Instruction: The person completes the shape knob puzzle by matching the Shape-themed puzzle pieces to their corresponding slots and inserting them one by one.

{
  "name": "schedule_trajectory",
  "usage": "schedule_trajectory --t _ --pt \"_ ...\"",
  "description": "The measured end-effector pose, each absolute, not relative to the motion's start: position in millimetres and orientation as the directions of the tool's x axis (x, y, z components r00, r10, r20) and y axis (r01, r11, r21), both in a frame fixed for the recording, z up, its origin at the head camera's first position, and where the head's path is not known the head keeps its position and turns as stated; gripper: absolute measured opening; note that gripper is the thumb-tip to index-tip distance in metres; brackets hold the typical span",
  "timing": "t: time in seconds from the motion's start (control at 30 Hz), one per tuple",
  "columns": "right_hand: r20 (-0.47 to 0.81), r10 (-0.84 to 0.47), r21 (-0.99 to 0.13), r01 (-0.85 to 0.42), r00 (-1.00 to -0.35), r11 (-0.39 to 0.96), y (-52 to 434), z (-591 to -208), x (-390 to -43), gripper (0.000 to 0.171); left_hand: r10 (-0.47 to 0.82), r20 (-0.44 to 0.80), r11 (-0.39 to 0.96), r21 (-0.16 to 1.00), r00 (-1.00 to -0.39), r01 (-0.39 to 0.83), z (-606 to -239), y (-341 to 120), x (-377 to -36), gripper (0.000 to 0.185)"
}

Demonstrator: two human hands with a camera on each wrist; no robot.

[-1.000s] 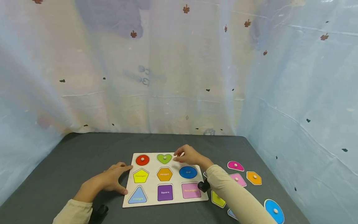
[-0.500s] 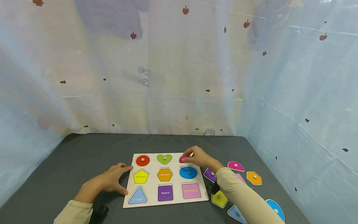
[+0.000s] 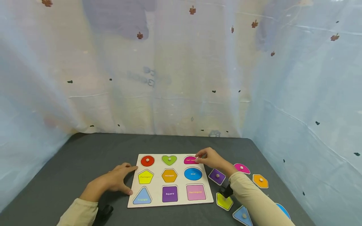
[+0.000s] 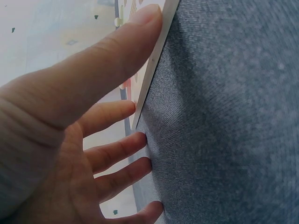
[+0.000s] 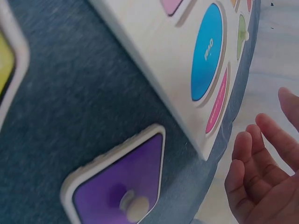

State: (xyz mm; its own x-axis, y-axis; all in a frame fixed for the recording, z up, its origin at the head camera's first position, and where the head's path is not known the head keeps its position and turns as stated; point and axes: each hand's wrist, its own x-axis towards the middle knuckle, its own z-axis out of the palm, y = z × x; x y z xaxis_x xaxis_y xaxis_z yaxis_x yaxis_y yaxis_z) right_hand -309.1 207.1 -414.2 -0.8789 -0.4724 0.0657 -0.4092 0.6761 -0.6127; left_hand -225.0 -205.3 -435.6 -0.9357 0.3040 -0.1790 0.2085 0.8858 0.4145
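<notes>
A white wooden shape-puzzle board [image 3: 182, 196] lies on the dark table. A red circle piece [image 3: 147, 160] and a green heart piece [image 3: 169, 160], both knobbed, sit in its back row. My left hand [image 3: 118, 179] touches the board's left edge with thumb [image 4: 147, 18] and index finger, its other fingertips resting on the cloth. Holding nothing, my right hand [image 3: 210, 158] hovers by the back right corner, overlapping the end of the pink half-round recess [image 3: 189, 160]. In the right wrist view its fingers [image 5: 271, 135] are loosely bent, with nothing between them.
Right of the board lie knobbed pieces: a purple square [image 3: 216, 177], a yellow pentagon [image 3: 224, 201], a blue triangle [image 3: 242, 216], a pink half round [image 3: 242, 168] and an orange hexagon [image 3: 260, 181]. The right sleeve partly covers a blue oval [image 3: 283, 210]. Curtains [image 3: 175, 110] enclose the table.
My right hand has moved right from beside the green heart across the half-round recess to the board's corner, uncovering the recess and the purple square. My left hand stays at the board's edge.
</notes>
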Motion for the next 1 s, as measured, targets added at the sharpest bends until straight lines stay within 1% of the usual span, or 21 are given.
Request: schedule_trajectory --t 0.77,1.0 --pt "0.102 -0.448 -0.585 -0.417 -0.888 0.695 252.4 -415.6 -296.6 0.031 0.301 -0.196 0.890 0.408 -0.933 0.201 -433.0 -200.2 -225.3 0.101" --pt "0.121 -0.459 -0.586 -0.437 -0.880 0.683 264.4 -418.4 -297.7 0.034 0.297 -0.188 0.893 0.403 -0.936 0.202 -435.3 -203.7 -224.4 0.101"
